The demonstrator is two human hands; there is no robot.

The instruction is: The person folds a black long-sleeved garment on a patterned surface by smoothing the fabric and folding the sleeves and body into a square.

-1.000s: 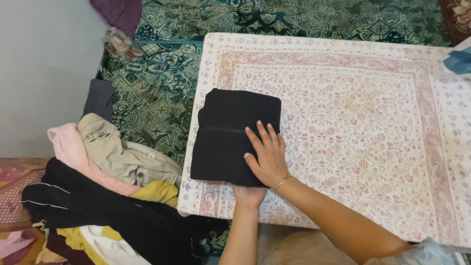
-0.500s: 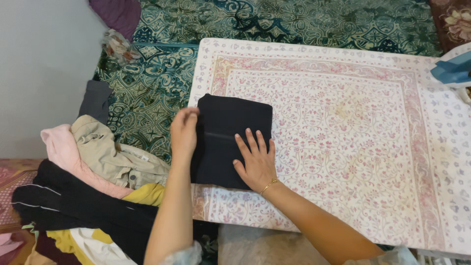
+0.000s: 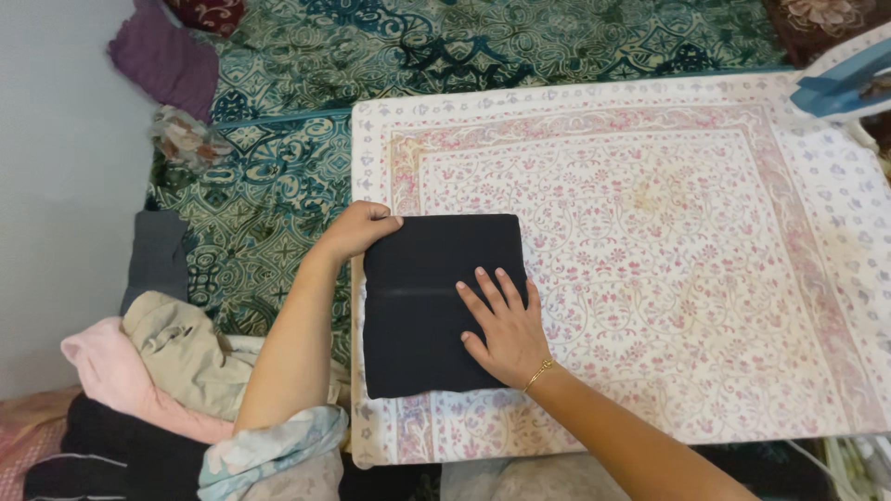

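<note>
Garment: we see a folded black cloth point(image 3: 422, 301) lying flat at the 9 o'clock side of the patterned pad point(image 3: 650, 232), its left edge close to the pad's left border.
Left hand: our left hand point(image 3: 357, 227) sits at the cloth's 11 o'clock corner, fingers curled around that corner, so the grip is narrow and pinching fabric.
Right hand: our right hand point(image 3: 501, 325) lies flat on the cloth's 4 o'clock part, fingers spread and pointing to 11 o'clock; its grip is wide, pressing rather than holding.
Handling: we judge the cloth soft, light and limp, with a faint seam line across its middle; it would sag and unfold if lifted by one corner. It looks matte, not slippery, and not fragile.
Where to hold: we think two opposite edges, or a flat palm beneath the whole fold, suit it best.
Surroundings: a heap of mixed clothes point(image 3: 167, 371) lies at 8 o'clock on the green carpet point(image 3: 278, 176); a blue and white iron point(image 3: 840, 79) shows at 2 o'clock.
</note>
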